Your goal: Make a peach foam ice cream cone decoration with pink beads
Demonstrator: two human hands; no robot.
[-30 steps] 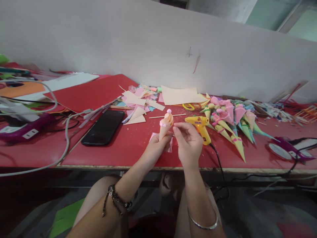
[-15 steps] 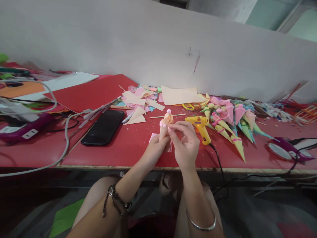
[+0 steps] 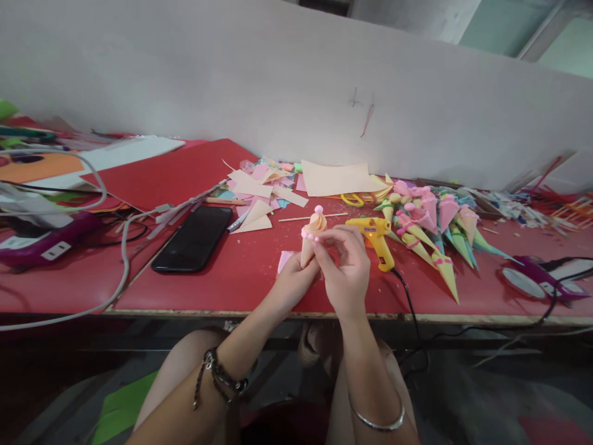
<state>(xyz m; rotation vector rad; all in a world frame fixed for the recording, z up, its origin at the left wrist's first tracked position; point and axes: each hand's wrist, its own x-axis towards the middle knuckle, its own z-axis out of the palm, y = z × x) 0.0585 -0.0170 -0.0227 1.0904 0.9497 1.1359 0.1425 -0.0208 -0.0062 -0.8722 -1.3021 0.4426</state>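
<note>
A small craft ice cream cone (image 3: 307,251) stands nearly upright above the table's front half. It has a pale cone, an orange swirl, a pink ball on top and pink beads along its rim. My left hand (image 3: 296,277) is closed around the lower cone. At the rim, the thumb and forefinger of my right hand (image 3: 346,266) are pinched together against the pink trim. Whether a loose bead sits between those fingertips is hidden. To the right of my hands lies a yellow hot glue gun (image 3: 377,238). A scrap of pink material (image 3: 284,261) lies by my left hand.
A black phone (image 3: 193,240) lies left on the red table (image 3: 250,278). Behind are paper scraps (image 3: 254,188), a thin stick (image 3: 296,218) and a cream sheet (image 3: 336,179). Finished cones (image 3: 421,216) are heaped at right. The glue gun's black cord (image 3: 408,296) hangs over the front edge.
The cone has shifted and turned slightly in my left hand, moving a little right and down. My right hand's fingers stay at its rim, with more of the pink beads showing.
</note>
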